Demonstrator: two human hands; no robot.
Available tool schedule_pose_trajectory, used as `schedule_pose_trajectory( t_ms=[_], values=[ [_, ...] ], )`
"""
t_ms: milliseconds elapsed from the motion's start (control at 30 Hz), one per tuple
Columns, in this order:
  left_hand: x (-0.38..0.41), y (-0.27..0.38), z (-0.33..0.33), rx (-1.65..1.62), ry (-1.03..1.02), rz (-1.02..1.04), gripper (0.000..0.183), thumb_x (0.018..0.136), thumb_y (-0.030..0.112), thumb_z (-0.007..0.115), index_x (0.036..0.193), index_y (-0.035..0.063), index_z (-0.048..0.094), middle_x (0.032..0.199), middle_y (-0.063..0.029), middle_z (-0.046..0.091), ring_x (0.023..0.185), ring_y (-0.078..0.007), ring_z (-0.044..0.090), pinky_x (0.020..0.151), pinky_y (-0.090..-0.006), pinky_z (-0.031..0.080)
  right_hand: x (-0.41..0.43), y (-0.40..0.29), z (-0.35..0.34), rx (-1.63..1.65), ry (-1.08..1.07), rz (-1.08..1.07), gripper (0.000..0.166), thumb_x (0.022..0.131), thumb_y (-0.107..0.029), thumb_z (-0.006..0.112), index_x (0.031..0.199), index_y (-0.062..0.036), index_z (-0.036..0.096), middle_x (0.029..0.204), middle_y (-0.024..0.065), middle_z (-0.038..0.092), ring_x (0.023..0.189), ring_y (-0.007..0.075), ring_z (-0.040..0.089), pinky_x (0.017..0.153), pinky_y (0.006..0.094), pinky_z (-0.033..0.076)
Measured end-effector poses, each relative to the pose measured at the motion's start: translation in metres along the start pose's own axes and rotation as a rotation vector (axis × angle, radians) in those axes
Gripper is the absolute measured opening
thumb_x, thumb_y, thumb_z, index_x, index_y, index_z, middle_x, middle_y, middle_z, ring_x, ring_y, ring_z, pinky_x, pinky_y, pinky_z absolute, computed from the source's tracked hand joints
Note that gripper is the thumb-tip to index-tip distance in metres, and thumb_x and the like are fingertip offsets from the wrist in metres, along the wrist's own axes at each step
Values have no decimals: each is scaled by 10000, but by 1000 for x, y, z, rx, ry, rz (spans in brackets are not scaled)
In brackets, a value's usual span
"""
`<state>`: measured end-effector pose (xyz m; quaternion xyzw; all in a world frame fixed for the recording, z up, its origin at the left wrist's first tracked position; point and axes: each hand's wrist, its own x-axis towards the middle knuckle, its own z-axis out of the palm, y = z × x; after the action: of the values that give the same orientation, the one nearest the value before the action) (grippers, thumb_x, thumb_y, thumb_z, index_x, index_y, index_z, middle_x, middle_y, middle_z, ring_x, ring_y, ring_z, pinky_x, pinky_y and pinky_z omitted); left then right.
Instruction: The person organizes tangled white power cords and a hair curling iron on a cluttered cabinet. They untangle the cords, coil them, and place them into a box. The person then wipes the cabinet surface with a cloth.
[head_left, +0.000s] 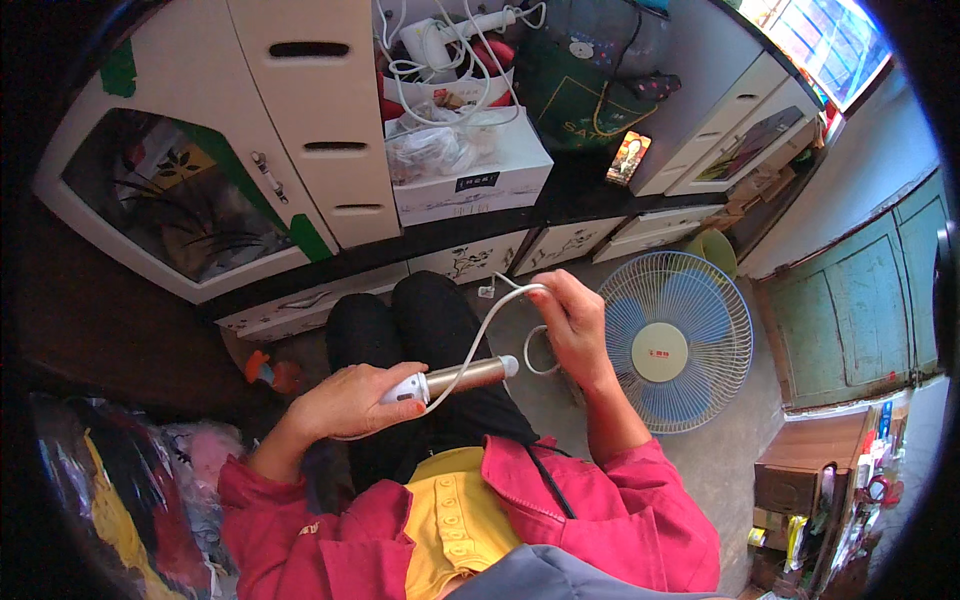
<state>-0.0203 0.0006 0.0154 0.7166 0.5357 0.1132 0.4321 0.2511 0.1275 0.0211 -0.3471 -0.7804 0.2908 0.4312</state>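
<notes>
My left hand (352, 401) is closed around the white handle of a curling iron (469, 373), whose gold-coloured barrel with a pale tip points to the right over my dark trousers. From the handle a white power cord (480, 330) arcs up and across the barrel. My right hand (570, 319) pinches this cord near the top of the arc, and a loop of it hangs beside the wrist. The cord's plug (486, 291) dangles just left of the right hand. The curling iron's lower handle is hidden by my left hand.
An electric fan (660, 351) with blue blades stands close to my right forearm. Ahead, a cabinet's black ledge (577, 191) holds a white box (480, 199) with tangled cords above it, a green bag (570, 97) and a lit phone (628, 158). Cardboard boxes (806, 450) stand far right.
</notes>
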Motion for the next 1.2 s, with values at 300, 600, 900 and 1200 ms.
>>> schedule_pose_trajectory(
  t_ms=[300,600,900,1200],
  values=[
    [-10,5,-10,-142,177,104,579,776,236,742,1279,73,508,914,-164,669,828,-280,681,745,-340,501,2,43,17,52,36,116,150,913,-135,604,886,11,625,773,56,547,731,138,517,642,271,410],
    [0,11,-32,135,797,-44,604,817,234,704,1349,130,437,955,-197,660,845,-342,672,719,-398,527,-10,-6,-19,38,-714,76,141,866,-150,639,896,-12,644,801,121,606,733,253,618,655,342,477],
    [-2,21,-33,414,-170,94,510,789,328,692,1261,241,519,897,-128,671,807,-356,646,679,-438,514,33,10,-17,59,-660,24,157,871,-167,643,926,-22,668,671,76,617,608,148,592,566,297,464],
    [8,8,-34,-722,419,-19,560,812,168,735,1309,80,491,920,-19,643,751,-141,605,698,-319,508,-22,33,52,96,-806,199,227,825,-192,695,978,-61,590,762,65,634,778,206,638,664,329,496]
  ],
)
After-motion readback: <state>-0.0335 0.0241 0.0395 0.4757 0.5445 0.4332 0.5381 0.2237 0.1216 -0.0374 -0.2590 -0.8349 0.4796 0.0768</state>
